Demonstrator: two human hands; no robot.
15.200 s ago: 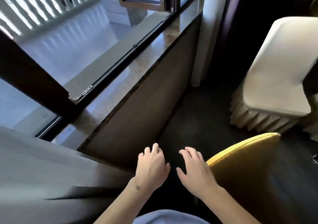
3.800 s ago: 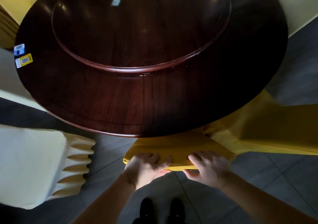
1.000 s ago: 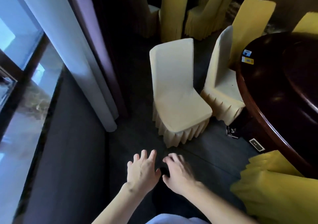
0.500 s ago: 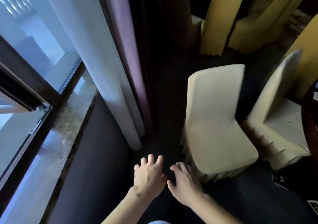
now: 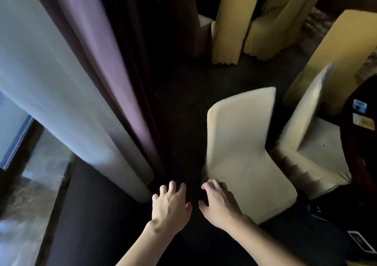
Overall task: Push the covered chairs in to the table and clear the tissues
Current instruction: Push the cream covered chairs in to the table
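Observation:
A cream-covered chair [image 5: 242, 143] stands on the dark floor just ahead of me, away from the table, its seat toward me. A second cream-covered chair [image 5: 312, 143] stands to its right beside the dark round table [image 5: 361, 155], whose edge shows at the right. Two small packets [image 5: 362, 114] lie on that table edge. My left hand [image 5: 171, 206] is held out over the floor, fingers spread, holding nothing. My right hand [image 5: 218, 204] hovers by the near left corner of the first chair's seat, fingers apart; whether it touches is unclear.
A white sheer and a purple curtain [image 5: 85, 86] hang at the left beside the window [image 5: 18, 163]. Several yellow-covered chairs [image 5: 232, 29] stand at the back and right. A small card [image 5: 359, 243] lies on the floor at lower right.
My view has shifted closer to the first cream chair. Both hands have stayed in front of me, open, with the right hand now at the chair's seat corner.

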